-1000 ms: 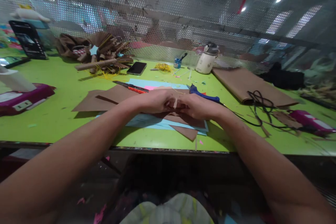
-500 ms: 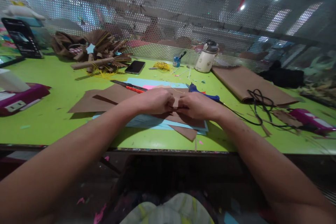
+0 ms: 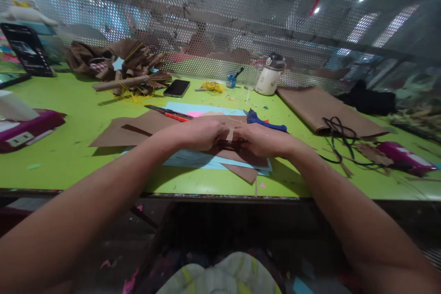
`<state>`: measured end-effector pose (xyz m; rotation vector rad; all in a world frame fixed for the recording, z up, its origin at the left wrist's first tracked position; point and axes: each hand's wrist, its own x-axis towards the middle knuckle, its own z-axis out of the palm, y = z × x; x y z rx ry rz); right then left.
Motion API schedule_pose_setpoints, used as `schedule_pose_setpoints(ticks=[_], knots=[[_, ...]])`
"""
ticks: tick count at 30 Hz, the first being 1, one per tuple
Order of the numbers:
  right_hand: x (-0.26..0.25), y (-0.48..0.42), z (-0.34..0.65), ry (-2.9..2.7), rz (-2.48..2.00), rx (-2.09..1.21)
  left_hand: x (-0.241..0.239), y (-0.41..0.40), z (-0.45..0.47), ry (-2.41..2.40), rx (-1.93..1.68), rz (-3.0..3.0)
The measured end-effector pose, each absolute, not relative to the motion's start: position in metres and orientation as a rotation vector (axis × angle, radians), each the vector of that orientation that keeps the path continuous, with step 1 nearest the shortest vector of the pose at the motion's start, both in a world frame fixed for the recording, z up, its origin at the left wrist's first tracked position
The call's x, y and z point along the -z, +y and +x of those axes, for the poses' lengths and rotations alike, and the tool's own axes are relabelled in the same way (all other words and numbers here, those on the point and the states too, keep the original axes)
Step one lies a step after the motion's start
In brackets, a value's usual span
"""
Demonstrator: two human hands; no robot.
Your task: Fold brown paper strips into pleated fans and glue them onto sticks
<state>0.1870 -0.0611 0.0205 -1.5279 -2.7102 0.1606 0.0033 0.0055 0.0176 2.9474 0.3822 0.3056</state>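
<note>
My left hand (image 3: 207, 133) and my right hand (image 3: 259, 138) are close together over layered brown paper (image 3: 151, 125). Their curled fingers pinch a narrow brown paper strip (image 3: 228, 144) that spans the small gap between them; the fingertips are partly hidden. Light blue paper sheets (image 3: 193, 159) lie beneath the brown pieces. Just beyond my left hand rests a red and black utility knife (image 3: 174, 115). Past my right hand lies a blue glue gun (image 3: 265, 121), its handle pointing right.
Behind stand a white bottle (image 3: 269, 76) and a small blue jar (image 3: 231, 81). A phone (image 3: 177, 88) lies near a brown paper bundle (image 3: 127, 66). Folded brown paper (image 3: 324, 108) and a black cable (image 3: 339, 131) are at right. Purple power strips (image 3: 34, 131) sit at both sides.
Both hands have shifted only slightly, with the fingers rolling on the strip, which now shows more plainly between them. The camera view has moved a little.
</note>
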Motion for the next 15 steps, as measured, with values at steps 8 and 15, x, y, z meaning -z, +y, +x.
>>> schedule_pose_setpoints(ticks=[8, 15], knots=[[-0.024, -0.062, 0.191, -2.786, -1.519, -0.156, -0.019, 0.010, -0.004, 0.329, -0.173, 2.971], [-0.021, -0.063, 0.192, -2.797, -1.556, -0.087, -0.022, 0.008, -0.010, 0.503, -0.005, 2.976]])
